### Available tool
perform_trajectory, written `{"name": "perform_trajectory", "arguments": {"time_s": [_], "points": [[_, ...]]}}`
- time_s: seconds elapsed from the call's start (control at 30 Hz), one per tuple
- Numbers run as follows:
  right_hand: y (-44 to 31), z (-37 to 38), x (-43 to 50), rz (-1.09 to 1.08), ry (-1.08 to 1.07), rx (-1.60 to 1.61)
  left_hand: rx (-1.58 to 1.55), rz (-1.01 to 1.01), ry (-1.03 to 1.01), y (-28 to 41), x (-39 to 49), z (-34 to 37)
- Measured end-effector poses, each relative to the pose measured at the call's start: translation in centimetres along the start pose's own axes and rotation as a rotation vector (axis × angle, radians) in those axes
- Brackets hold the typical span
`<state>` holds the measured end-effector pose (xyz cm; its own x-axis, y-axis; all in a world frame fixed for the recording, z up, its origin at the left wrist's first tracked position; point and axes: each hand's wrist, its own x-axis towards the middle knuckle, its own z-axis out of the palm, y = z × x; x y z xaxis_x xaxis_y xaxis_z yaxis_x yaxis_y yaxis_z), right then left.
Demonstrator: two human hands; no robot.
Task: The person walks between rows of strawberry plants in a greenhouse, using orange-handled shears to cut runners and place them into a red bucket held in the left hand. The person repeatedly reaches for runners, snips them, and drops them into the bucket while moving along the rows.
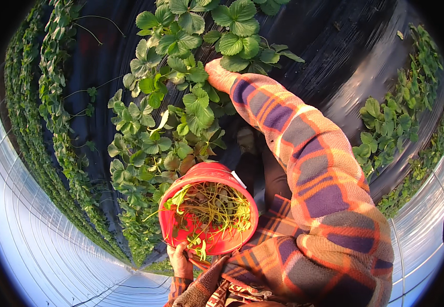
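A red plastic bucket (208,209) tilts with its mouth facing the camera. Thin green and yellowish stems and leaves (222,203) lie inside it, and some overhang the rim. My left hand (179,261) grips the bucket's lower left edge. My right hand (218,75), beyond a plaid fleece sleeve (306,138), reaches into the strawberry plants (197,109) near the top. Leaves hide its fingers, so what they touch cannot be told. Green leaves stand all along this row, with a few pale or brownish ones near the bucket.
Black plastic mulch film (314,42) covers the ground between rows. More strawberry rows run at the left (59,115) and right (390,119). Translucent greenhouse sheeting (49,238) on curved ribs rises at both sides. My legs and a shoe (246,138) show beneath the right arm.
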<state>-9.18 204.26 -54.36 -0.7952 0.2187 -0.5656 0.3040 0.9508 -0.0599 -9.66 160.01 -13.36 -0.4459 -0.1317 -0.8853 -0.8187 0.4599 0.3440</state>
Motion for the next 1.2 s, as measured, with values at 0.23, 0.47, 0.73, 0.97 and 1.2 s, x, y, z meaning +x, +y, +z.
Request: {"name": "perform_trajectory", "arguments": {"time_s": [0.23,0.47,0.73,0.97,1.2], "points": [[-0.4,0.2,-0.3,0.035,0.09,-0.018,-0.014,-0.049,-0.002,-0.5,0.1,0.2],[-2.6,-1.5,-3.6,0.184,0.265,0.233,0.022,-0.036,0.005,-0.7,0.5,-0.1],[-4.2,-2.9,-6.0,0.34,0.367,0.171,0.035,0.016,-0.05,-0.1,0.6,1.0],[-6.4,-4.1,-8.4,0.528,0.193,0.168,0.066,0.008,-0.02,0.2,0.6,0.9],[-8.2,-5.2,-11.2,0.447,0.169,0.212,0.071,0.002,-0.055,0.2,0.6,1.1]]}}
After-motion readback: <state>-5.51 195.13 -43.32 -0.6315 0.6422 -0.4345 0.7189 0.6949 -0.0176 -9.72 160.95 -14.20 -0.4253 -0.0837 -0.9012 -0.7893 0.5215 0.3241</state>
